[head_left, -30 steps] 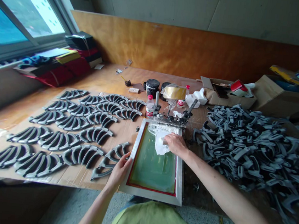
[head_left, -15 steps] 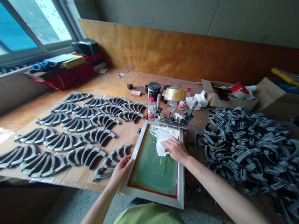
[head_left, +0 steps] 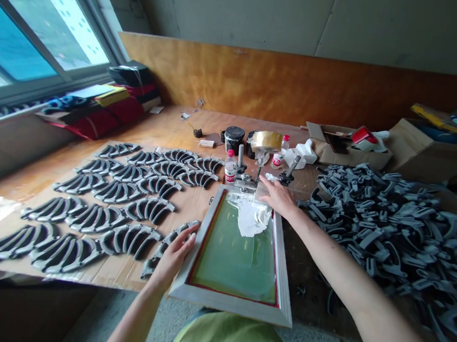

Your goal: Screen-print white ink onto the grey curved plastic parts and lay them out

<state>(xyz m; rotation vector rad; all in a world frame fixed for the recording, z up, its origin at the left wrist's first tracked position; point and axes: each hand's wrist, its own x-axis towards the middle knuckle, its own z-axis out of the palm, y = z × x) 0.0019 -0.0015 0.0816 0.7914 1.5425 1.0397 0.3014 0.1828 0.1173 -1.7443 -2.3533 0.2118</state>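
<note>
A screen printing frame with green mesh and a metal border is held at its far end by a clamp. White paper, crumpled and wet-looking, lies on the far part of the mesh. My left hand is open beside the frame's left edge, fingers stretched out over the nearest grey curved parts; whether it touches the frame I cannot tell. My right hand is open, fingers apart, over the clamp end at the far right corner, with nothing seen in it.
Rows of grey curved parts lie on cardboard at left. A heap of similar parts covers the right side. Behind the clamp stand red-capped bottles, a black tub and a tape roll. Cardboard boxes sit back right.
My right hand has let go of the white paper and moved away toward the clamp. My left hand has come off the frame's edge leftward. The frame's near end looks higher.
</note>
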